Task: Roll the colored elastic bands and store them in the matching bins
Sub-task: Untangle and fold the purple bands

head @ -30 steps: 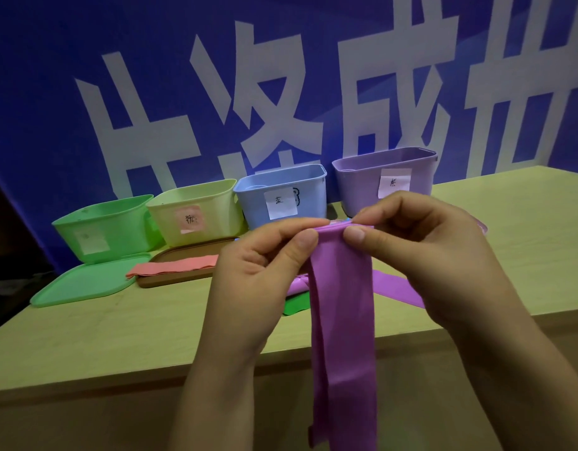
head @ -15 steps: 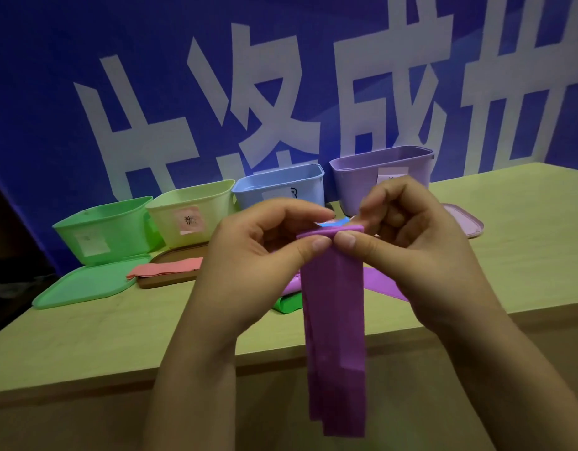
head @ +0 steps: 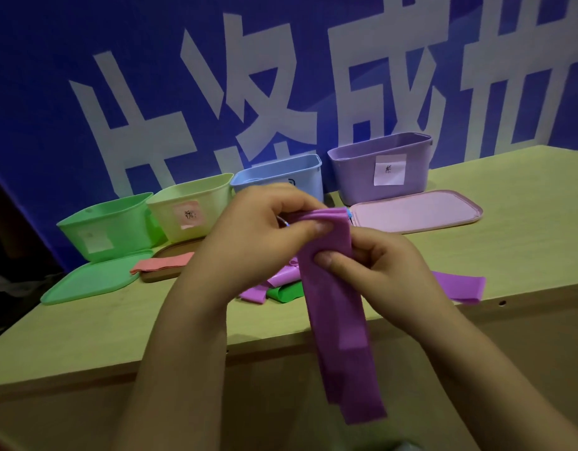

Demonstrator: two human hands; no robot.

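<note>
A purple elastic band (head: 339, 323), folded into several layers, hangs down in front of the table edge. My left hand (head: 258, 236) pinches its top fold. My right hand (head: 375, 271) grips the band a little lower, thumb across its front. Along the back stand a green bin (head: 108, 227), a yellow-green bin (head: 190, 206), a blue bin (head: 281, 177) and a purple bin (head: 379, 167), each with a paper label. More purple bands (head: 460, 284) and a green band (head: 286, 292) lie on the table behind my hands. A pink band (head: 164, 265) rests on a brown lid.
A green lid (head: 92, 284) lies before the green bin, a brown lid (head: 170, 252) under the pink band, and a pink lid (head: 418, 209) before the purple bin. The wooden table (head: 525, 206) ends just behind my wrists. A blue banner wall (head: 53, 92) backs the bins.
My right hand has slid down from the top fold to a lower grip on the purple band. The left hand still holds the top. The purple bin's label and pink lid are now uncovered.
</note>
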